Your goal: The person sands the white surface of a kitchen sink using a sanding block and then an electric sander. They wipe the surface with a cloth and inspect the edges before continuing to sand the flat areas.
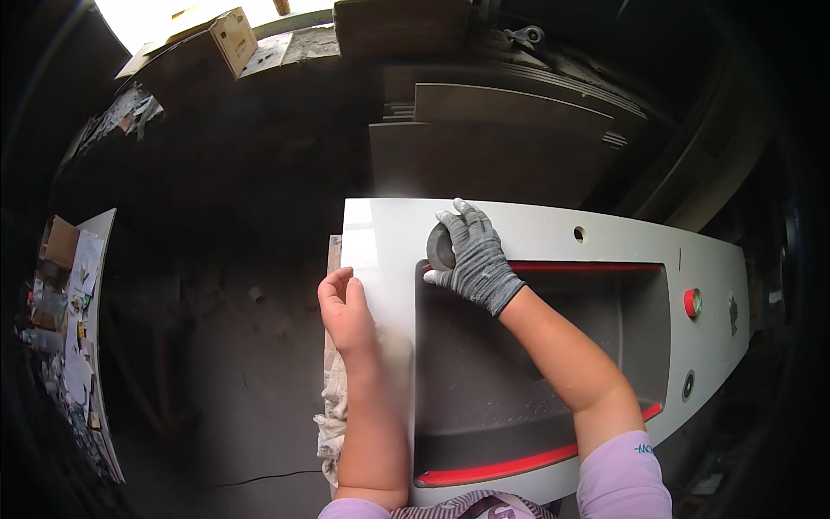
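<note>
In the head view, the gloved right hand (474,261) has fingers and thumb around a dark round disc (440,247), over the white countertop (536,227) by the far-left corner of the grey sink (493,394); can't tell if it sits quite flat; the bare left hand (347,318) is loosely curled near the counter's left edge, seemingly empty. Disc's probably light, stiff and not too fragile, maybe slippery if dusty; rim's likely the best hold tbh.
</note>
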Action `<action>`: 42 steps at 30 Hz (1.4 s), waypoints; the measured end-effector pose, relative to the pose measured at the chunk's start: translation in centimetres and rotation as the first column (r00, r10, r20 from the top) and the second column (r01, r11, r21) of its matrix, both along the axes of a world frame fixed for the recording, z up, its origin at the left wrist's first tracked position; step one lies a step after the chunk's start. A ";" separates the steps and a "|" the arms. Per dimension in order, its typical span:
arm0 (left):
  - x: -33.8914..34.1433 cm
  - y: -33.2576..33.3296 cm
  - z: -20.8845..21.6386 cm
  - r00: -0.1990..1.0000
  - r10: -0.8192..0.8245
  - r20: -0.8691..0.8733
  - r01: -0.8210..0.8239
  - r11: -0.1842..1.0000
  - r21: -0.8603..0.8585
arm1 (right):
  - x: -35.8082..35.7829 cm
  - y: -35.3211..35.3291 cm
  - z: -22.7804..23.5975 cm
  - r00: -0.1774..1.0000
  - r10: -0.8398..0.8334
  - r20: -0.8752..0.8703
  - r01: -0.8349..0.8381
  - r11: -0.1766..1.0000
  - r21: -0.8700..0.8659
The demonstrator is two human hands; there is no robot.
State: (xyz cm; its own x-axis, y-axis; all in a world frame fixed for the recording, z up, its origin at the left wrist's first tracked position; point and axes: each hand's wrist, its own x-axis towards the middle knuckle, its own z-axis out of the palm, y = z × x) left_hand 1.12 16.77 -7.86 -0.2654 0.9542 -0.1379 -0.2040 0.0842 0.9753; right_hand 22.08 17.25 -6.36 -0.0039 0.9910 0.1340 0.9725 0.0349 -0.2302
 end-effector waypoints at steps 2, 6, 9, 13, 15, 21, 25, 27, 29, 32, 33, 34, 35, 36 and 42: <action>-0.2 0.0 -0.8 0.995 -0.014 -0.099 0.015 1.000 0.010 | 0.2 0.6 -0.9 0.995 0.093 -0.021 -0.092 0.994 0.054; 0.0 -0.3 -1.4 0.877 0.005 -0.480 0.027 0.998 0.059 | 0.9 0.8 -2.3 0.984 0.174 -0.028 -0.171 0.982 0.083; 0.5 -0.8 0.4 0.767 0.009 -0.642 0.052 0.996 0.075 | 0.6 0.6 -1.6 0.984 0.176 0.037 -0.180 0.974 0.139; 0.5 -0.8 0.3 0.707 0.018 -0.707 0.089 0.989 0.114 | 0.4 0.7 -1.6 0.982 0.170 0.078 -0.177 0.980 0.095; 0.6 -0.7 0.2 0.689 0.032 -0.724 0.095 0.986 0.134 | 0.4 0.6 -1.4 0.983 0.150 0.103 -0.159 0.984 0.080; 0.8 -0.8 -0.3 0.582 0.109 -0.806 0.115 0.970 0.215 | -0.3 0.8 -1.1 0.970 0.220 0.106 -0.230 0.968 0.096; 0.6 -1.0 -1.0 0.547 0.079 -0.833 0.135 0.974 0.181 | 0.3 1.1 -1.7 0.989 0.146 0.006 -0.145 0.977 0.156; 0.7 -1.0 -0.8 0.518 0.057 -0.854 0.131 0.981 0.144 | -1.0 0.8 -1.1 0.989 0.141 0.051 -0.146 0.983 0.109; 0.8 -1.0 -0.8 0.481 0.073 -0.874 0.105 0.985 0.140 | -1.0 0.8 -1.0 0.976 0.214 0.032 -0.216 0.973 0.084; 0.7 -0.9 -0.4 0.492 0.062 -0.868 0.112 0.985 0.134 | 0.8 1.7 -1.3 0.972 0.234 0.006 -0.232 0.958 0.167; 0.6 -0.9 -0.3 0.493 0.058 -0.868 0.113 0.985 0.130 | 0.9 1.8 -1.3 0.977 0.212 0.003 -0.209 0.961 0.182; 0.6 -1.0 -0.3 0.501 0.043 -0.864 0.114 0.987 0.116 | 0.2 1.5 -1.2 0.980 0.185 0.072 -0.194 0.968 0.159; 0.6 -1.1 -0.2 0.509 0.029 -0.860 0.117 0.988 0.102 | -0.1 1.3 -1.4 0.972 0.223 0.070 -0.231 0.964 0.129; 0.6 -1.0 -0.2 0.519 0.017 -0.854 0.123 0.988 0.094 | -0.2 1.3 -1.4 0.964 0.257 0.072 -0.264 0.959 0.103; 0.5 -0.7 -0.2 0.565 0.023 -0.825 0.131 0.984 0.117 | -0.4 1.1 -0.6 0.966 0.218 0.142 -0.223 0.975 0.022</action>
State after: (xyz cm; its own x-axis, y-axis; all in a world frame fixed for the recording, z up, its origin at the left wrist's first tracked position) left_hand 1.62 16.05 -8.06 -0.1377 0.9572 0.2545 0.6905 -0.0914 0.7175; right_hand 21.71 18.31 -6.92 -0.2426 0.9578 0.1542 0.9621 0.2579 -0.0889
